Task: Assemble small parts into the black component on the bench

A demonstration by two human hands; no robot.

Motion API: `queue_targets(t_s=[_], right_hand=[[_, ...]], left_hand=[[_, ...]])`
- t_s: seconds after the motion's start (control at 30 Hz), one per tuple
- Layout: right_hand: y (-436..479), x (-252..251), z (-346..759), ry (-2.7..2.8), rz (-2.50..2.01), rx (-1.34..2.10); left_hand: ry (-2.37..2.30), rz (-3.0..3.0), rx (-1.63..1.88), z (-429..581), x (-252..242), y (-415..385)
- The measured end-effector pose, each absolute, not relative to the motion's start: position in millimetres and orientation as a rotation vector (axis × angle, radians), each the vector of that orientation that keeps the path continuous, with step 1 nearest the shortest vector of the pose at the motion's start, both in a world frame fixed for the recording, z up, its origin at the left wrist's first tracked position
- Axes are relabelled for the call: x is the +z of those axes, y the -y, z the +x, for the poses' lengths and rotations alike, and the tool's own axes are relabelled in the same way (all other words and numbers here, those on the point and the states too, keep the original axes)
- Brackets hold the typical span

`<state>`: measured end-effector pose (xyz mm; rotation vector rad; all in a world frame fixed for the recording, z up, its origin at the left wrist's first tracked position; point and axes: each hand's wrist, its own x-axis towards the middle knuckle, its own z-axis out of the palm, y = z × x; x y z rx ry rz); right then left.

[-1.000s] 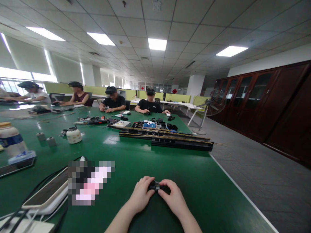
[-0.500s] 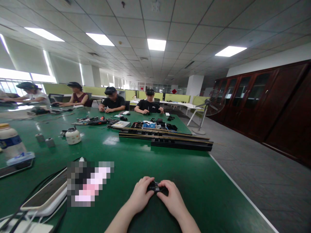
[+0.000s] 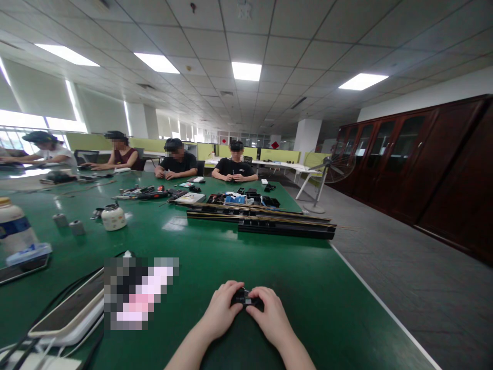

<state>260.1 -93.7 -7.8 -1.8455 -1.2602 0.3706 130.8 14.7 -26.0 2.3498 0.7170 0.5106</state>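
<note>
Low over the green table [image 3: 304, 277], a small black part with a silvery section [image 3: 247, 296] is held between both my hands. My left hand [image 3: 221, 311] grips its left end, fingers at the far side and thumb at the near side. My right hand [image 3: 270, 314] pinches the right end, with fingers curled over it and the thumb in front. Fingers cover much of the part, so its exact kind does not show.
Black rails with thin brass-coloured rods [image 3: 287, 229] lie across the table ahead. At left are a phone [image 3: 69, 303], cables, a white jar [image 3: 114, 218], two grey cylinders and a bottle [image 3: 14, 226]. Several people sit beyond. The table's right edge borders the floor.
My hands keep the same grip on the black part, with only a slight shift at the fingers. The person seated opposite has brought both hands together.
</note>
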Motion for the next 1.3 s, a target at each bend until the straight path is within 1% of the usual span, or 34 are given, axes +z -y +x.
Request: queue_targets(t_s=[0.23, 0.53, 0.83, 1.3], right_hand=[[92.9, -11.0, 261.6, 1.261, -1.820, 0.382], [91.4, -12.3, 269.6, 1.044, -1.704, 0.475], [87.6, -15.6, 276.6, 0.864, -1.421, 0.591], [89.2, -11.1, 281.5, 0.626, -1.335, 0.613]], left_hand=[[-0.733, 2.350, 0.476, 130.6, -22.0, -12.3], [-0.754, 2.347, 0.460, 130.5, -16.7, -11.0], [-0.762, 2.345, 0.455, 131.1, -17.3, -10.8], [-0.740, 2.344, 0.472, 130.5, -18.5, -11.7]])
